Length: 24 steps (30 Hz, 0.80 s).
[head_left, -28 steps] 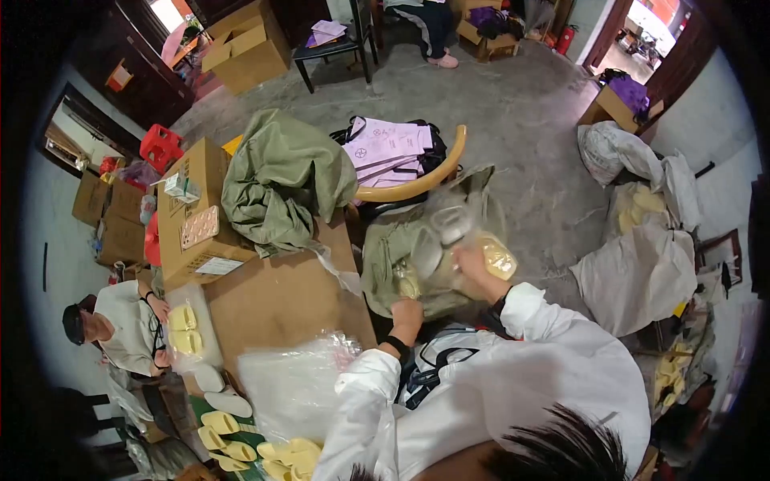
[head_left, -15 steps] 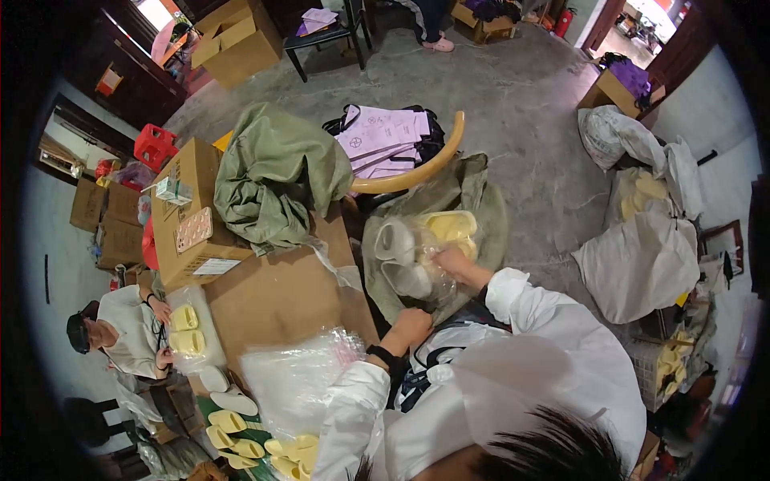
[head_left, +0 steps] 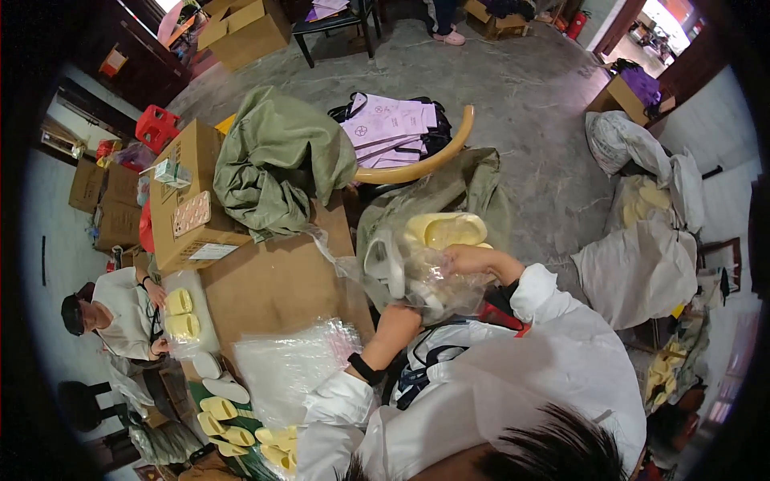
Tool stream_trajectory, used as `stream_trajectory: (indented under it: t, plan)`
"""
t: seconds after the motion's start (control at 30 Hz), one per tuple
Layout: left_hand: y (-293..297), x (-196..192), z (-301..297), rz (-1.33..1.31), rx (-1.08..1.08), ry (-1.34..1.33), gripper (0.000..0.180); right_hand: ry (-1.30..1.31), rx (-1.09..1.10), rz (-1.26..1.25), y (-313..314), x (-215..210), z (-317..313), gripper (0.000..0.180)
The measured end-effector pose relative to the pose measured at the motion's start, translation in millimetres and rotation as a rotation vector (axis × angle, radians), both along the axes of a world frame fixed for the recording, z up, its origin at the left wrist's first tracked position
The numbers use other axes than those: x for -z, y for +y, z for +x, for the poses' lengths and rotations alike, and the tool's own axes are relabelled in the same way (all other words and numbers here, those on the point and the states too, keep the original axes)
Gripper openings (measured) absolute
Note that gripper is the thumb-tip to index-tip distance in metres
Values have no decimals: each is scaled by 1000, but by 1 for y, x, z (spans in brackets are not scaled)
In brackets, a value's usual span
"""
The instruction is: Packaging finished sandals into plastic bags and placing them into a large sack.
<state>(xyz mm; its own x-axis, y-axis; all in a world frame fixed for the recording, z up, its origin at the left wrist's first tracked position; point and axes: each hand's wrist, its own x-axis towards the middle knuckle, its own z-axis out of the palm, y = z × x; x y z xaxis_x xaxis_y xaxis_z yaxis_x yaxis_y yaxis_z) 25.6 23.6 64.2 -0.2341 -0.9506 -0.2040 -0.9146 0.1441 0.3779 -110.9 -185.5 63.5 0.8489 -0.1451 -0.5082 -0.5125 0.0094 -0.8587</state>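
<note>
Over the open green sack in front of me, my right hand is closed on the crumpled clear plastic bag. A white slipper stands on edge at the bag's left side. Beyond my right fingers, a yellow slipper rests at the sack's mouth. My left hand reaches in beneath the white slipper and the plastic. Its fingers are hidden there, so their grip does not show.
A stack of clear bags lies on the brown tabletop, near loose yellow slippers. At left, a co-worker handles bagged yellow slippers. A curved wooden chair rail arches behind the sack; a carton stands far left.
The white slippers have turned from lying flat to more on edge. My left hand has moved in under the plastic, and its fingers have gone out of sight. The plastic is more bunched.
</note>
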Motion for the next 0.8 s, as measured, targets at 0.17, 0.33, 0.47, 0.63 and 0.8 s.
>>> stream_trajectory:
  t: [0.17,0.33,0.47,0.63,0.8]
  plan:
    - [17,8,5,136,13,-95,24,78,81,265,-13,25,8,18]
    - [0,5,0,-52,44,246,12,434,95,-848,-11,89,31,23]
    - [-11,-6,-9,86,-27,247,17,471,183,-1061,-4,125,35,22]
    - [-18,-23,-11,277,-270,135,43,626,200,-1034,-19,140,12,32]
    - [0,31,18,476,-633,155,45,224,262,-436,-42,135,-32,46]
